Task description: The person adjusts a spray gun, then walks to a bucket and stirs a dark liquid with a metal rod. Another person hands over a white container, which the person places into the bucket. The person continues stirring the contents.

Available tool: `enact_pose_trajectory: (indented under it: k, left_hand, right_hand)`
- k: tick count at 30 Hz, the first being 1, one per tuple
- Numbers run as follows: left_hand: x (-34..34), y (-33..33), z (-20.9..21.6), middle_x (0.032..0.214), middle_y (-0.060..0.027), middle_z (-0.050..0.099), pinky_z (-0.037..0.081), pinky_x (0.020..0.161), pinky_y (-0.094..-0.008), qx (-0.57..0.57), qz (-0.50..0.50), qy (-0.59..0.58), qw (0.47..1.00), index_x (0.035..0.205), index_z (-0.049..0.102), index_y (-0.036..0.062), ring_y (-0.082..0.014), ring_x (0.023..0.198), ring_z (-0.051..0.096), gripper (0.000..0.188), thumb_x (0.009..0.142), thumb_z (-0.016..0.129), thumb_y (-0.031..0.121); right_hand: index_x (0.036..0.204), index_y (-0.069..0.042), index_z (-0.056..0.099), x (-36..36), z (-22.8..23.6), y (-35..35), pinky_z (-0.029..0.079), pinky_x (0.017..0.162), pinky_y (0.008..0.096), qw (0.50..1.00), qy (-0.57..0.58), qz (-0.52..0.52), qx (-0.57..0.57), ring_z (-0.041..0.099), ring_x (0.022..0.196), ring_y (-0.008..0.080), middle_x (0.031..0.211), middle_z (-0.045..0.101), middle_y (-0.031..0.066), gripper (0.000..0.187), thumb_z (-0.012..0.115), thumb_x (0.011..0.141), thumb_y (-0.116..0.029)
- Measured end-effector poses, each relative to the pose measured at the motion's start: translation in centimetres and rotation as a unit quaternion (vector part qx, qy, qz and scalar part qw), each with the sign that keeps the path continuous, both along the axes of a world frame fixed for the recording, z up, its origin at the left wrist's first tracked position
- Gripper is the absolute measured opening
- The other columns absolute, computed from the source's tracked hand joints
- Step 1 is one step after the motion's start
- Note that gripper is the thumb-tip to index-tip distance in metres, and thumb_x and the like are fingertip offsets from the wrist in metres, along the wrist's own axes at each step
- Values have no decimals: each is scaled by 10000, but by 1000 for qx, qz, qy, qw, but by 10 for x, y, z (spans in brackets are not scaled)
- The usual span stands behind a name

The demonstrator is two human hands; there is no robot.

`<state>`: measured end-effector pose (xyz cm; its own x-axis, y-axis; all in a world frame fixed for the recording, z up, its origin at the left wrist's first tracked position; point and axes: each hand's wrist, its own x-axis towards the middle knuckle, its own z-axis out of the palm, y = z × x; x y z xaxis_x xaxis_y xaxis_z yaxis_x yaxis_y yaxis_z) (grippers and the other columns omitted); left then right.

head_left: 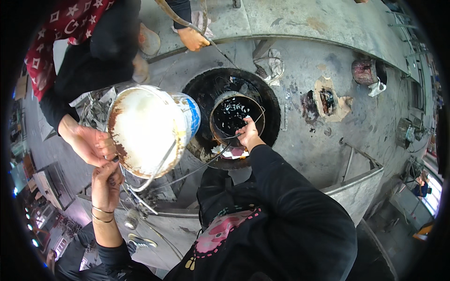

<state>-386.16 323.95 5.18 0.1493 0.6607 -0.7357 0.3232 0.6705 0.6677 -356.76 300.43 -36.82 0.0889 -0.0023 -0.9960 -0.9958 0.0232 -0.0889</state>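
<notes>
A large white bucket (145, 131) with a blue patch on its side and brown smears round its rim is tilted at the left, its pale inside facing up. At its lower left rim my left hand (107, 180) is closed, fingers partly hidden. Another person's hand (91, 146) touches the same rim just above mine. My right hand (248, 133) is closed round the thin wire handle (261, 115) of a metal pail (213, 116) holding glossy black liquid. This pail stands inside a wide, dark round tub (273, 119). A dark cable (190, 173) runs below the white bucket toward the pail.
Another hand (193, 39) grips a hose (205, 21) by the long grey bench (304, 18). Stained cardboard (344, 108) and a red-streaked drum (364, 71) are on the right. A metal frame (356, 175) stands close to my right arm.
</notes>
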Motion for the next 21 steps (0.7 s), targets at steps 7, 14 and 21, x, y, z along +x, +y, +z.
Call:
enact_pose_trajectory:
  k: [7, 14, 21]
  left_hand:
    - [27, -18, 7, 618, 77, 386, 272, 518, -262, 15, -34, 13, 999, 835, 542, 126, -59, 524, 331, 185, 968, 615, 20]
    - [64, -32, 29, 754, 93, 474, 258, 515, -233, 38, -29, 27, 999, 953, 585, 94, -29, 558, 357, 219, 873, 646, -100]
    - [75, -52, 75, 694, 103, 463, 225, 519, -223, 77, -141, 55, 985, 851, 597, 75, -12, 555, 331, 176, 886, 642, -92]
  right_hand:
    - [716, -86, 505, 21, 29, 13, 419, 564, 425, 995, -44, 68, -57, 409, 515, 199, 565, 394, 61, 231, 686, 831, -171]
    - [693, -123, 499, 34, 117, 11, 351, 463, 352, 980, -67, 166, -87, 367, 430, 168, 550, 366, 15, 236, 665, 850, -181]
    - [809, -48, 597, 25, 176, -22, 367, 419, 357, 963, -150, 220, -36, 429, 417, 190, 583, 442, 44, 190, 660, 892, -207]
